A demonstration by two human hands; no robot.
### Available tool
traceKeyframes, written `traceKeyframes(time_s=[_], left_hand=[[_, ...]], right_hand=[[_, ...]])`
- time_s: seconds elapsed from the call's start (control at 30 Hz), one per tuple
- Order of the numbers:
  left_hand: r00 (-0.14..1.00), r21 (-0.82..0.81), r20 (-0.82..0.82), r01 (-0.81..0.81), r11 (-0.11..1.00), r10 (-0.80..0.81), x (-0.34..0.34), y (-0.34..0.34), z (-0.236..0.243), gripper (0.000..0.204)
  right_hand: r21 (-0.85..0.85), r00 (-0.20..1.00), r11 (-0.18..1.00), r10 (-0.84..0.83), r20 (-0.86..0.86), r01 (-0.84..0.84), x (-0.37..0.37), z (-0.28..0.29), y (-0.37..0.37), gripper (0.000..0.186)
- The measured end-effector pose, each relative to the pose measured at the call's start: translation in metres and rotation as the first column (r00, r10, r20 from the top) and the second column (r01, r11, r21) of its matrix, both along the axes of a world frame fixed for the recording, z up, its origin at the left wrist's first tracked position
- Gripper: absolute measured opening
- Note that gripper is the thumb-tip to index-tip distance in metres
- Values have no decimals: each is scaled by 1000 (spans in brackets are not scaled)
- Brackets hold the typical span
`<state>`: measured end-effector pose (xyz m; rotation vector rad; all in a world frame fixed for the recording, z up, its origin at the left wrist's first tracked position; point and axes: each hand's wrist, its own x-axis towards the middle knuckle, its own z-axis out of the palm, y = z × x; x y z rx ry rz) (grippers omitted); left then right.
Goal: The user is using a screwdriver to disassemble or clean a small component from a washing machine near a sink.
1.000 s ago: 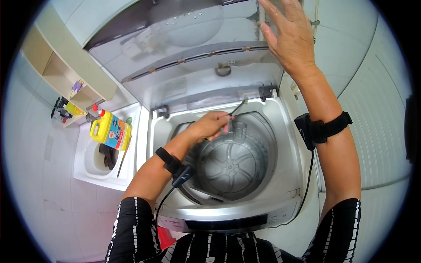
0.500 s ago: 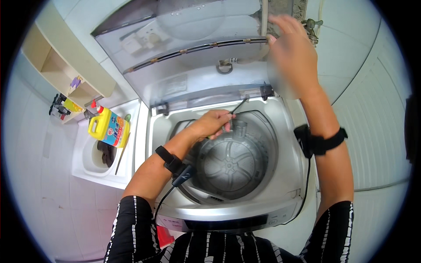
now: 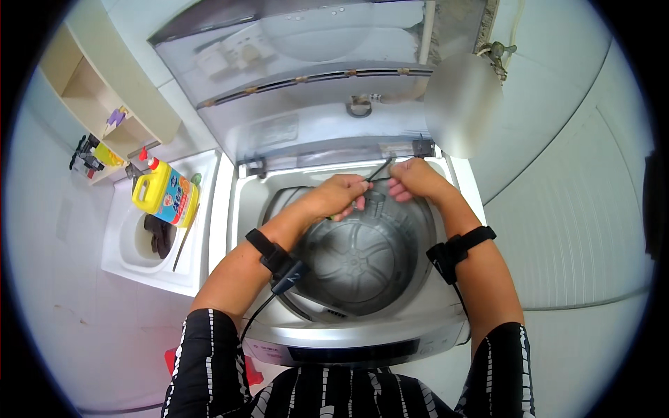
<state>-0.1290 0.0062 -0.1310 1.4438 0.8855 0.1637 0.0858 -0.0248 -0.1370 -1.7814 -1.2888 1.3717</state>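
Note:
My left hand (image 3: 339, 194) is closed on a thin dark rod-like tool (image 3: 378, 168) with a yellow-green end, held over the open top-loading washing machine (image 3: 248, 207). My right hand (image 3: 411, 180) is curled beside the tool's upper tip; what its fingers hold, if anything, is too small to make out. Both hands are above the grey drum (image 3: 352, 261), near its back rim. The translucent lid (image 3: 293, 129) stands raised behind them.
On the left are a white sink (image 3: 118, 249) with dark cloth inside and a yellow bottle (image 3: 167, 195) on it, and a wall shelf (image 3: 104, 90). A tap (image 3: 498, 52), a blurred pale patch and a ribbed panel (image 3: 564, 223) are on the right.
My right hand has come down from the top of the lid to the tool's tip, its fingers now curled. My left hand stays in place with the tool.

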Motion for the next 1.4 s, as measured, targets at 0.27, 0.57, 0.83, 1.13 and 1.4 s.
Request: traceKeyframes(time_s=[0.27, 0.57, 0.83, 1.13, 1.4], left_hand=[[1000, -1, -20, 1, 1000, -1, -2, -1, 3, 31], [992, 74, -97, 88, 993, -80, -10, -11, 3, 29], [992, 70, -95, 87, 994, -81, -52, -51, 53, 32], [978, 75, 51, -206, 976, 202, -111, -140, 87, 33], [892, 49, 143, -440, 897, 429, -147, -209, 80, 30]], right_hand=[[-25, 931, 977, -208, -299, 210, -2, -13, 4, 35], [68, 997, 996, -63, -38, 65, 6, -8, 0, 27], [174, 981, 971, 143, 130, -165, 4, 51, -60, 23], [574, 936, 793, -11, 351, -205, -18, 80, -153, 17], [757, 914, 603, -111, 390, -250, -58, 90, -202, 16]])
